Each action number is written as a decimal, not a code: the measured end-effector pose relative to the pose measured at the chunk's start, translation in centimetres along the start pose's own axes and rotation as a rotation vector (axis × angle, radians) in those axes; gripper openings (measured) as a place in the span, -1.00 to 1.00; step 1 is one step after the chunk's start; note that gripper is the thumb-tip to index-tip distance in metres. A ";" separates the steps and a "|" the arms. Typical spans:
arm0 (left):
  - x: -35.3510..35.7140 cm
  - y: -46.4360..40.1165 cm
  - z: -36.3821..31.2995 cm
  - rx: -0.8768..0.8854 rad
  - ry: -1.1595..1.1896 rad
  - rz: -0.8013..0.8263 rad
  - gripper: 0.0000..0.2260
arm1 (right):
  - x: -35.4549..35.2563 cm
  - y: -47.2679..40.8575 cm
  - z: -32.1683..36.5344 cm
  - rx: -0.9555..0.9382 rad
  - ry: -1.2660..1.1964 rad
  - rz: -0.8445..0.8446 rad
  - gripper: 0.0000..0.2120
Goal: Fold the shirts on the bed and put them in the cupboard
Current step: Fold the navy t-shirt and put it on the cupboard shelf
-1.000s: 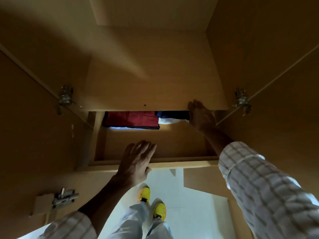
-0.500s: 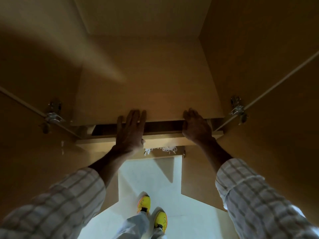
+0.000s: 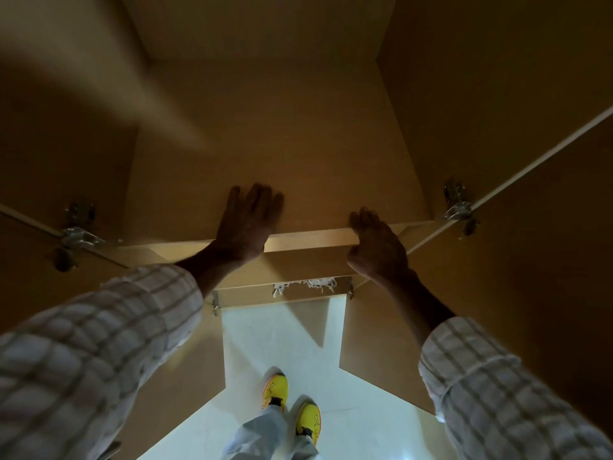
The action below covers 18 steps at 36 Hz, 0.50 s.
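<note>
Two hands rest on the cupboard (image 3: 298, 144) shelf. Your left hand (image 3: 247, 220) lies flat on the board, fingers straight and slightly spread. Your right hand (image 3: 376, 242) grips the shelf's front edge (image 3: 311, 239), fingers curled over it. No shirt is visible; only a white fringe (image 3: 305, 285) shows below. Both doors (image 3: 530, 260) stand open. Yellow shoes (image 3: 292, 406) stand on the pale floor (image 3: 282, 343).

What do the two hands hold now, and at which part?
No shirt. The left hand lies flat on the shelf; the right hand grips its front edge, fingers curled over.
</note>
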<state>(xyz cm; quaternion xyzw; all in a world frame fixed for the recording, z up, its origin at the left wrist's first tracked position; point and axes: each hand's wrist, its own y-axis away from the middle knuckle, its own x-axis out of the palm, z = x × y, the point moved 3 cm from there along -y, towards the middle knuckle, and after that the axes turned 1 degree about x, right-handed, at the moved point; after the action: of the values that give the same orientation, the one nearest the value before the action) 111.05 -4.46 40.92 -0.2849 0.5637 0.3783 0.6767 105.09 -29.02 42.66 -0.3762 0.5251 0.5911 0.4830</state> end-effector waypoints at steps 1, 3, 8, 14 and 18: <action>0.2 -0.1 0.0 0.007 -0.006 0.017 -0.20 | 0.0 0.0 0.0 -0.002 -0.003 -0.001 -0.29; 0.7 -0.2 -0.3 0.007 -0.007 0.045 -0.19 | 0.0 0.0 0.0 -0.002 -0.005 -0.006 -0.28; 0.9 -0.1 -1.0 -0.004 -0.001 0.002 -0.37 | 0.1 0.2 0.0 -0.004 0.004 0.001 -0.26; -0.6 -0.1 -1.6 -0.087 0.091 0.053 -0.38 | -0.3 0.7 -0.1 0.004 -0.036 0.025 -0.26; -1.9 -0.2 -1.4 -0.140 0.121 0.236 0.00 | -0.3 2.6 0.0 0.059 -0.167 0.017 -0.31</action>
<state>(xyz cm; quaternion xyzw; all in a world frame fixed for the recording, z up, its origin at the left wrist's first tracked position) 110.26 -6.06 42.47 -0.2857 0.6052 0.4757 0.5708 102.66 -29.01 43.60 -0.3068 0.5032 0.6088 0.5311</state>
